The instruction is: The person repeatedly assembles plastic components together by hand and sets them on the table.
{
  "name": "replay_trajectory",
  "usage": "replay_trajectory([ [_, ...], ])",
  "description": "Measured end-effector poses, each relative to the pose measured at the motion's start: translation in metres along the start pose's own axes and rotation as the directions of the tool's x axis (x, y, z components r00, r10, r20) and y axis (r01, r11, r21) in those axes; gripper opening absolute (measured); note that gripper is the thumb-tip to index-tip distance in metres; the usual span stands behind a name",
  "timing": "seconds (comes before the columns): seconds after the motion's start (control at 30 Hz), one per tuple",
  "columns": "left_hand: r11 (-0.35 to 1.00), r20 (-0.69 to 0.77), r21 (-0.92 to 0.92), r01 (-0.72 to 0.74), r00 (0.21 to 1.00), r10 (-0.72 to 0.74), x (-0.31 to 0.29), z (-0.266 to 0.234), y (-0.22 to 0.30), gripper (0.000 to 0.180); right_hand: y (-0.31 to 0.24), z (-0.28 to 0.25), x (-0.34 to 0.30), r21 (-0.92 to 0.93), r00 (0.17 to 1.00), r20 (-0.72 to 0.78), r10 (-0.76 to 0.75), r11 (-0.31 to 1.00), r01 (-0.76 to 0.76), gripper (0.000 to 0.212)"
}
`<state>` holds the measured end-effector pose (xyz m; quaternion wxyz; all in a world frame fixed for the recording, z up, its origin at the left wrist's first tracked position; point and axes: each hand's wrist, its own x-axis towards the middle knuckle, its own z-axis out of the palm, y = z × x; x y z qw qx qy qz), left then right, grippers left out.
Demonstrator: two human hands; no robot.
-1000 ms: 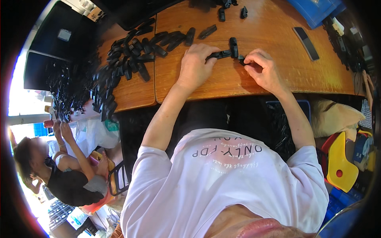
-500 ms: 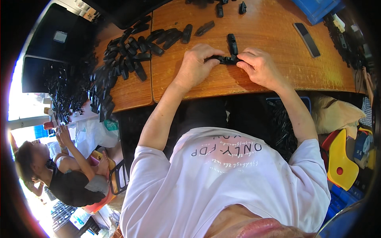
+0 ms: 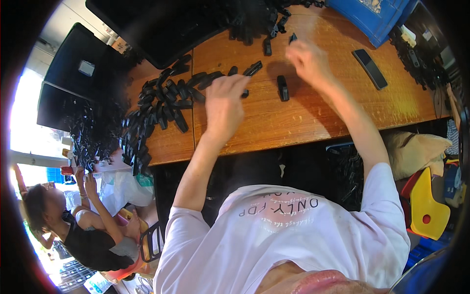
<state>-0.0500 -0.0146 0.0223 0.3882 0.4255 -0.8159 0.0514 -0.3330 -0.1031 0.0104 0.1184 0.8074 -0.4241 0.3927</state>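
Note:
My left hand (image 3: 224,105) is over the left part of the wooden table, its fingers curled. A short black plastic part (image 3: 245,93) pokes out beside its fingertips, mostly hidden by the hand. My right hand (image 3: 309,61) reaches toward the far side, smeared by motion. At its fingertips is a small black piece (image 3: 293,37); whether they grip it does not show. Between the hands a longer black plastic part (image 3: 283,88) lies alone on the table. Past my left hand runs a loose row of similar parts, one of them a black part (image 3: 253,68) near my fingers.
A heap of black parts (image 3: 169,98) spreads over the table's left. More small black pieces (image 3: 249,24) lie at the far edge, beside a blue bin (image 3: 372,24). A phone (image 3: 370,69) rests at right. Another person (image 3: 88,230) sits at lower left, hands raised to black pieces.
My hands have come apart from the black part they held together near the table's front. The left moved left; the right went farther out. The view has tilted slightly.

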Motion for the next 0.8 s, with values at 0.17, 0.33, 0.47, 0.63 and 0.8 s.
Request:
replay_trajectory([
  [0.17,0.944,0.067,-0.299,-0.141,0.984,0.168,0.037,0.059,0.035,0.033,0.101,0.054,0.055,-0.279,0.974,0.11,0.196,0.947,-0.159,0.021],
  [0.33,0.922,0.174,-0.374,-0.098,0.969,0.174,0.029,0.082,0.013,0.027,0.103,0.089,0.085,-0.321,0.918,0.265,0.295,0.925,-0.204,0.019],
  [0.47,0.948,0.183,-0.3,-0.106,0.969,0.167,0.036,0.076,0.014,0.023,0.101,0.084,0.093,-0.281,0.874,0.374,0.311,0.936,-0.213,0.022],
  [0.63,0.932,0.207,-0.361,0.029,0.977,0.049,0.023,0.07,0.001,0.027,0.022,0.06,0.084,-0.176,0.857,0.506,0.102,0.984,-0.013,0.035],
  [0.8,0.914,0.278,-0.396,0.09,0.96,0.026,0.022,0.06,0.014,0.038,0.018,0.016,0.017,0.228,0.921,0.388,0.01,0.968,-0.106,0.054],
])
